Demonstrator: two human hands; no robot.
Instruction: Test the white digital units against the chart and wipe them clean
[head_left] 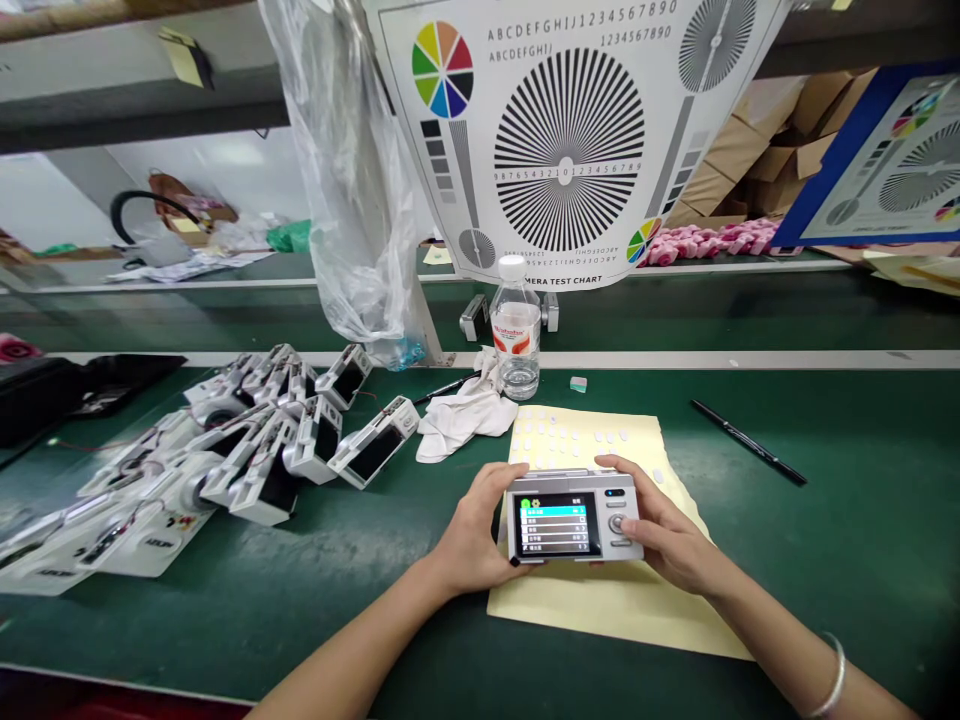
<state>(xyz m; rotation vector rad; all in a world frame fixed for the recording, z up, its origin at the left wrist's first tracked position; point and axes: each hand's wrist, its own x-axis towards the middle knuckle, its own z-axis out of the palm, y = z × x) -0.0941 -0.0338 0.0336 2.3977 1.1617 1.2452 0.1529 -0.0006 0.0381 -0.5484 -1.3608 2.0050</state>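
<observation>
A silver camera [574, 516] is held between both hands over a yellow sheet [607, 600], its back turned up and its screen lit with a menu list. My left hand [480, 530] grips the camera's left end, thumb at the top corner and fingers below. At the right end, my right hand [671, 535] holds the body, with the thumb on the round control pad and a finger along the top edge. Small pale oval pieces [575, 436] lie in rows on the sheet, beyond the camera.
Several white and silver cameras [319, 435] are piled at the left. A white cloth [465, 415] and a water bottle [516, 335] stand behind the sheet. A black pen [748, 442] lies at the right. A test chart [570, 150] hangs ahead, beside a plastic-wrapped post [352, 190].
</observation>
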